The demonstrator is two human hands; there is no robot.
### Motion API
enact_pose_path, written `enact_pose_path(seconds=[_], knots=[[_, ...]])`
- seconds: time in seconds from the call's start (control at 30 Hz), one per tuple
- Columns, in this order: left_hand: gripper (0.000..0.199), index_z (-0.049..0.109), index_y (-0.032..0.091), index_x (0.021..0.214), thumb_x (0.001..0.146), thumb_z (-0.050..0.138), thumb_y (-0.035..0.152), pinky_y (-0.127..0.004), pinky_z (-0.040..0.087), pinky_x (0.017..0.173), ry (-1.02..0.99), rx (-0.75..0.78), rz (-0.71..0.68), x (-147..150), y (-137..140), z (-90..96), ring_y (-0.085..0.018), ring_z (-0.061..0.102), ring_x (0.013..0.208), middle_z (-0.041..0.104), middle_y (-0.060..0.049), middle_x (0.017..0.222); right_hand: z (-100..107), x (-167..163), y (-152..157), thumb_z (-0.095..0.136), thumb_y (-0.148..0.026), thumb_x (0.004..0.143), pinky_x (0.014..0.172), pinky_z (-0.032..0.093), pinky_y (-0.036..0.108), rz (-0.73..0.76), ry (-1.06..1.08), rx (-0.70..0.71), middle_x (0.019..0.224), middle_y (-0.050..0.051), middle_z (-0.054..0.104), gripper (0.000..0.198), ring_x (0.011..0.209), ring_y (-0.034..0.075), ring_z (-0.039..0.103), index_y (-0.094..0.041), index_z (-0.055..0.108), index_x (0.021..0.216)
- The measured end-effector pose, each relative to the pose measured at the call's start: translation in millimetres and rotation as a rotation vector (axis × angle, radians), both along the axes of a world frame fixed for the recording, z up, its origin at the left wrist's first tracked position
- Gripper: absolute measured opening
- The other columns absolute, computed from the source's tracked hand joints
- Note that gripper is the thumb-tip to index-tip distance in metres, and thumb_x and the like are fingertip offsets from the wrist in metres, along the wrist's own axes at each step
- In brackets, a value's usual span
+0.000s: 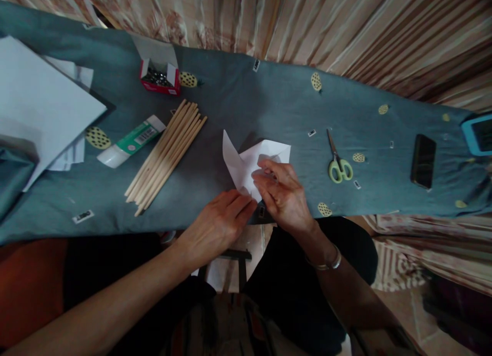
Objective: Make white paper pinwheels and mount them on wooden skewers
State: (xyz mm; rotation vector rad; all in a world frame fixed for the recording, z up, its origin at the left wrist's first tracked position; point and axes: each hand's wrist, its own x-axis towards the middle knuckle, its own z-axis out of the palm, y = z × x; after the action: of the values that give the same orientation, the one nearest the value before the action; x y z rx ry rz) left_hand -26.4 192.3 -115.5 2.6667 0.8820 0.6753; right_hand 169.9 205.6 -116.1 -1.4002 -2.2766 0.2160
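Paper [248, 164], folded, sits between your hands near the tablecloth's [284, 102] front edge. It's likely light, soft and easily creased; hold its folded edges. Your left hand [221, 217] pinches the near corner; your right hand [286, 197] curls over it, grip unclear. One flap points away leftward, another right; no clear long axis.

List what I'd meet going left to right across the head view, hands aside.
White paper sheets, green-and-white tube, wooden sticks, folded paper, scissors, black phone, blue-framed device.
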Motion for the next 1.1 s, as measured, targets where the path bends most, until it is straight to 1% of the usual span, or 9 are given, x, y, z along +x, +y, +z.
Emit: enact_pose_path(seconds=[0.1, 0.27, 0.37, 0.43, 0.57, 0.73, 0.93, 1.1], knots=[[0.020, 0.065, 0.006, 0.107, 0.095, 0.049, 0.009, -0.037, 0.059, 0.081, 0.009, -0.004, -0.009, -0.5, -0.2, 0.7, -0.024, 0.064, 0.089, 0.070, -0.011, 0.097, -4.4, -1.8, -6.0, 0.046, -0.016, 0.099, 0.096, 0.055, 0.044, -0.017, -0.029, 0.015, 0.130, 0.012, 0.064, 0.028, 0.115, 0.025, 0.058, -0.019, 0.070, 0.113], [0.020, 0.066, 0.008, 0.106, 0.095, 0.049, 0.008, -0.037, 0.059, 0.081, 0.013, 0.002, 0.003, -1.0, 0.7, 1.9, -0.023, 0.065, 0.088, 0.070, -0.010, 0.096, -14.9, -2.8, -20.2, 0.044, -0.011, 0.098, 0.104, 0.050, 0.051, -0.056, -0.032, 0.040, 0.141, 0.010, 0.056, 0.038, 0.131, 0.027, 0.052, -0.025, 0.061, 0.129], [0.020, 0.066, 0.008, 0.105, 0.095, 0.049, 0.008, -0.036, 0.060, 0.081, 0.022, -0.003, -0.001, -1.1, 1.4, 2.4, -0.023, 0.065, 0.087, 0.070, -0.010, 0.096, -17.9, -3.7, -27.7, 0.042, -0.008, 0.098, 0.108, 0.046, 0.054, -0.053, -0.053, 0.040, 0.148, 0.014, 0.050, 0.046, 0.140, 0.029, 0.045, -0.023, 0.052, 0.140], [0.020, 0.066, 0.008, 0.105, 0.096, 0.049, 0.009, -0.036, 0.060, 0.079, 0.028, -0.012, 0.000, -1.2, 1.6, 2.9, -0.023, 0.065, 0.086, 0.070, -0.009, 0.096, -18.4, -4.7, -30.4, 0.041, -0.006, 0.098, 0.109, 0.045, 0.055, -0.043, -0.062, 0.051, 0.151, 0.017, 0.047, 0.049, 0.143, 0.030, 0.041, -0.020, 0.047, 0.144], [0.020, 0.066, 0.009, 0.105, 0.097, 0.049, 0.010, -0.036, 0.059, 0.077, 0.012, -0.020, 0.003, -0.9, 2.3, 3.4, -0.022, 0.064, 0.085, 0.070, -0.009, 0.096, -18.7, -7.2, -29.0, 0.042, -0.006, 0.098, 0.110, 0.045, 0.053, -0.047, -0.079, 0.084, 0.151, 0.019, 0.048, 0.048, 0.145, 0.030, 0.040, -0.018, 0.045, 0.144], [0.017, 0.066, 0.008, 0.105, 0.096, 0.052, 0.011, -0.036, 0.057, 0.074, -0.037, 0.027, 0.006, -1.5, 5.3, 3.4, -0.022, 0.063, 0.083, 0.070, -0.009, 0.094, -19.3, -11.6, -25.4, 0.044, -0.008, 0.099, 0.111, 0.045, 0.052, -0.052, -0.070, 0.106, 0.148, 0.017, 0.051, 0.048, 0.146, 0.028, 0.039, -0.020, 0.043, 0.145], [0.016, 0.066, 0.008, 0.105, 0.094, 0.056, 0.011, -0.036, 0.055, 0.073, -0.036, 0.025, -0.003, -4.1, 5.6, 5.6, -0.023, 0.061, 0.082, 0.069, -0.008, 0.092, -18.9, -15.8, -26.7, 0.045, -0.007, 0.098, 0.112, 0.043, 0.052, -0.028, -0.051, 0.111, 0.145, 0.020, 0.054, 0.046, 0.145, 0.029, 0.039, -0.013, 0.044, 0.144], [0.018, 0.067, 0.011, 0.105, 0.097, 0.050, 0.014, -0.035, 0.054, 0.074, -0.008, 0.011, 0.009, -3.4, 6.5, 5.5, -0.021, 0.062, 0.083, 0.069, -0.007, 0.092, -23.4, -13.1, -23.5, 0.042, -0.011, 0.099, 0.114, 0.041, 0.052, -0.053, -0.014, 0.042, 0.147, 0.013, 0.054, 0.045, 0.145, 0.026, 0.040, -0.022, 0.047, 0.143]])
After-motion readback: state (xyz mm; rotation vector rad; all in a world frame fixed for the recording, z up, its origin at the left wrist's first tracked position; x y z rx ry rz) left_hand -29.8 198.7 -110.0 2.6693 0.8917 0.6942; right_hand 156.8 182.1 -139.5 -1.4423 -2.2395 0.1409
